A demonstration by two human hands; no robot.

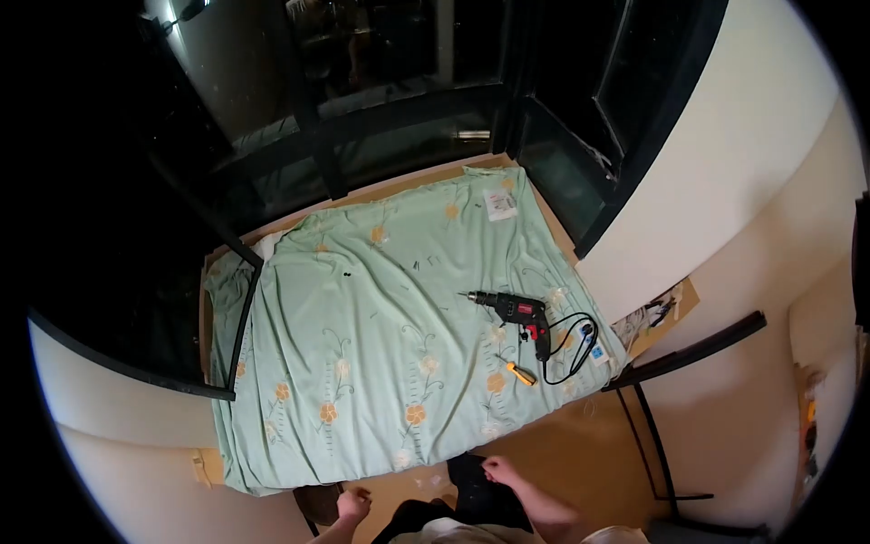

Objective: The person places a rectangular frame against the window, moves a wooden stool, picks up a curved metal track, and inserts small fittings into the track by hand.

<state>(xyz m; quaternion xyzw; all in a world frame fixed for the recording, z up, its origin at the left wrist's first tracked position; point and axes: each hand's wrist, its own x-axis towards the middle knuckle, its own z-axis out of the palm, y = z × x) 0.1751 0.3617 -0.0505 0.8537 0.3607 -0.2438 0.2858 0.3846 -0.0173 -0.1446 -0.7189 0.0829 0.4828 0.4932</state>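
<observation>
My left hand [354, 503] hangs low in front of my body, just short of the cloth's front edge, with its fingers curled in. Over my dark trouser leg, my right hand [499, 470] is closed too, thumb against fingers. Whatever either hand may hold is too small or hidden to make out. Beyond them a pale green flowered cloth [362, 335] covers a broad window-side surface. On its right part lies a black and red power drill [517, 309], bit pointing left, its cord looped beside it. A yellow-handled screwdriver [520, 373] lies just in front of the drill.
Several small dark pieces [417, 266] are scattered on the cloth, and a small white packet [499, 205] lies at the back right. Dark-framed windows [408, 100] close off the back. At right, a cardboard box [666, 317] with items stands near a black metal frame [662, 444].
</observation>
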